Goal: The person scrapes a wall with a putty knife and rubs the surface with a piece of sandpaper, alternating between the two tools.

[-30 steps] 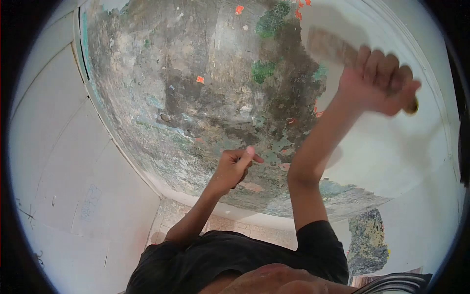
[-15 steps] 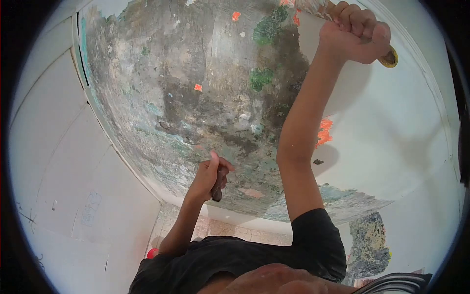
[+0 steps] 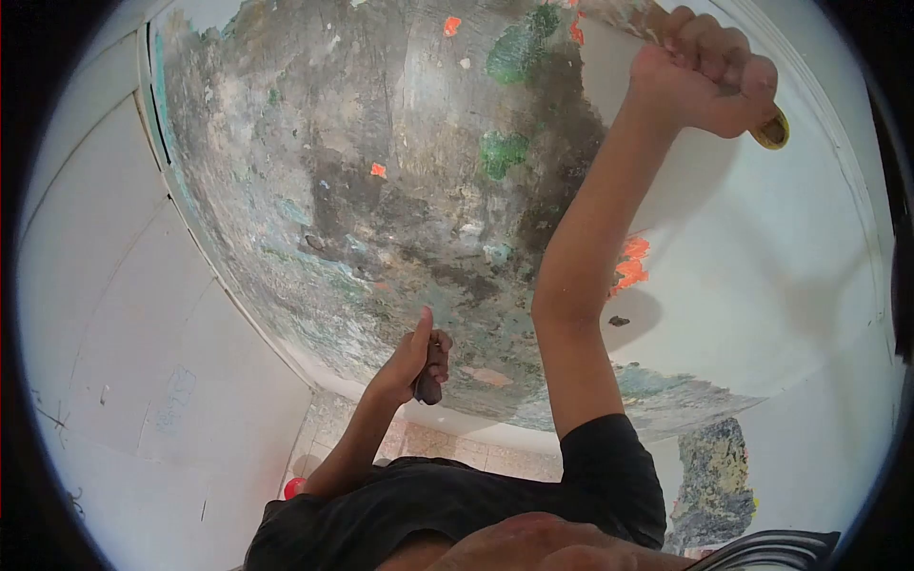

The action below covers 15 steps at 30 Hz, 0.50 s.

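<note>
A raised arm on the right ends in my right hand [image 3: 709, 76], closed round a tool [image 3: 771, 128] whose yellowish rounded end sticks out below the fist. The tool's other end lies against the wall at the top, blurred. My left hand [image 3: 419, 360] is lower, near the middle, with its fingers wrapped round a dark handled object [image 3: 427, 387] and its thumb pointing up. Behind both hands is a wall [image 3: 381, 124] with rough grey, stripped patches, green spots and orange flecks. Smooth white paint [image 3: 743, 285] covers its right part.
A white panel [image 3: 124, 333] with faint marks stands at the left. Speckled floor tiles [image 3: 433, 445] show below the wall. A red round object [image 3: 295, 487] is beside the left elbow. Another stripped patch [image 3: 714, 485] is at the lower right.
My right hand and its tool have moved slightly right and down. My left hand has shifted a little to the right and down, its fingers more curled.
</note>
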Motion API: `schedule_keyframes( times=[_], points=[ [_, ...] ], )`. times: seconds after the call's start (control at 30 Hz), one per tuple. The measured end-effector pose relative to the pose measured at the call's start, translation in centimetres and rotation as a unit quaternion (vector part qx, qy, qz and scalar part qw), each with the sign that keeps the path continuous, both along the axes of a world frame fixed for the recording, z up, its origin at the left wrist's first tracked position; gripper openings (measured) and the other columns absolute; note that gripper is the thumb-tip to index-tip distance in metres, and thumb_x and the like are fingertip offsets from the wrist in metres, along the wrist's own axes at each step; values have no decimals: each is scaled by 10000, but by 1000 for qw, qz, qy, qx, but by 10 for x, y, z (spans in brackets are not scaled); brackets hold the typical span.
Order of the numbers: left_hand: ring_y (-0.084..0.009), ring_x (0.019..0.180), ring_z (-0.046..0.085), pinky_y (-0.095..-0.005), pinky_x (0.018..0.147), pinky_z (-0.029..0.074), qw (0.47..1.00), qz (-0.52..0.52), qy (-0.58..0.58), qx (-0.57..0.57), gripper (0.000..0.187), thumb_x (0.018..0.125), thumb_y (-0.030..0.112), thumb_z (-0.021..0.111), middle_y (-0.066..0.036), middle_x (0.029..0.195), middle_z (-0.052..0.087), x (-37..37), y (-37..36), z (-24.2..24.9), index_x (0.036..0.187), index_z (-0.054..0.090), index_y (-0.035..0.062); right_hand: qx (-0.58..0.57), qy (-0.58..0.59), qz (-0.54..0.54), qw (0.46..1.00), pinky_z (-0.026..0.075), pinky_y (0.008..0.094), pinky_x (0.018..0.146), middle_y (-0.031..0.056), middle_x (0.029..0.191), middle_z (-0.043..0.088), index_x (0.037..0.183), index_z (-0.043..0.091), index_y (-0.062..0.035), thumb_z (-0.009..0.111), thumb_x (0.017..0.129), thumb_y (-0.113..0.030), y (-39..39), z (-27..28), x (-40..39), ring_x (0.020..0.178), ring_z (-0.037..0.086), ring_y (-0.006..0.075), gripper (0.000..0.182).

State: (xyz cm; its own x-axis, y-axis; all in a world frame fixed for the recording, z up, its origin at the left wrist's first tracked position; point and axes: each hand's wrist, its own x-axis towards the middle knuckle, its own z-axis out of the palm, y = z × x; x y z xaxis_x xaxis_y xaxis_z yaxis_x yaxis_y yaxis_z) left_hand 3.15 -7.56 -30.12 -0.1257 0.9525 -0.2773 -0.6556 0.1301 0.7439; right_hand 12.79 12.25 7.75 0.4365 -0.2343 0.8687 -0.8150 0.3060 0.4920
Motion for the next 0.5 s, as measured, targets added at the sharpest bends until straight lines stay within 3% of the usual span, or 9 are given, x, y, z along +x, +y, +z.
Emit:
schedule_keyframes(
  times=[0.13,0.23,0.27,0.3,0.37,0.4,0.43,0.5],
  points=[
    [-154,729,558,-296,676,471,994,19,-68,86,170,942,221,554,-34,777,543,4,-4,-3,1012,541,67,61,-16,-62,996,226,258,381,-17,526,278,669,299,-163,447,955,-247,5,8,4,428,190,94,332],
    [-161,834,603,-302,775,503,990,5,-58,130,315,844,13,632,-48,889,602,-2,-7,-8,1131,531,98,56,-23,62,996,227,258,385,-22,527,270,674,308,-161,443,964,-269,-3,0,-1,434,191,92,337],
    [-156,834,611,-304,776,512,989,4,-42,141,359,823,-18,651,-46,895,608,-1,-7,-5,1138,522,98,-5,-58,243,968,228,259,386,-24,529,272,676,316,-168,444,966,-282,-7,-2,-2,434,195,93,337],
    [-151,834,619,-306,777,522,988,1,-27,150,404,802,-48,670,-43,900,614,1,-9,-2,1144,514,99,-68,-91,414,903,230,260,386,-27,530,273,678,325,-175,445,968,-296,-36,-5,-5,433,199,93,336],
    [-134,815,626,-291,732,528,988,5,-5,155,430,773,-69,694,-31,901,622,7,-14,8,1128,517,97,-78,-82,382,917,232,261,387,-30,532,277,680,333,-180,448,969,-305,-35,-5,1,434,206,93,334],
    [-126,805,630,-284,709,531,987,6,7,158,443,759,-79,706,-26,901,626,8,-16,11,1120,518,97,-23,-43,176,983,233,261,386,-29,532,280,680,333,-180,451,967,-300,-5,-1,9,435,208,92,333],
    [-122,805,634,-281,706,535,985,7,18,170,427,762,-81,710,-24,897,627,7,-14,9,1102,521,94,35,-1,-38,999,234,261,386,-28,532,282,680,333,-179,453,966,-295,5,3,9,436,211,91,331],
    [-115,805,644,-276,699,542,981,13,37,190,395,766,-84,718,-21,887,629,6,-13,-1,1066,528,90,4,-23,135,991,237,258,381,-20,529,280,669,297,-161,442,956,-253,9,-1,-11,434,211,92,334]
  ],
)
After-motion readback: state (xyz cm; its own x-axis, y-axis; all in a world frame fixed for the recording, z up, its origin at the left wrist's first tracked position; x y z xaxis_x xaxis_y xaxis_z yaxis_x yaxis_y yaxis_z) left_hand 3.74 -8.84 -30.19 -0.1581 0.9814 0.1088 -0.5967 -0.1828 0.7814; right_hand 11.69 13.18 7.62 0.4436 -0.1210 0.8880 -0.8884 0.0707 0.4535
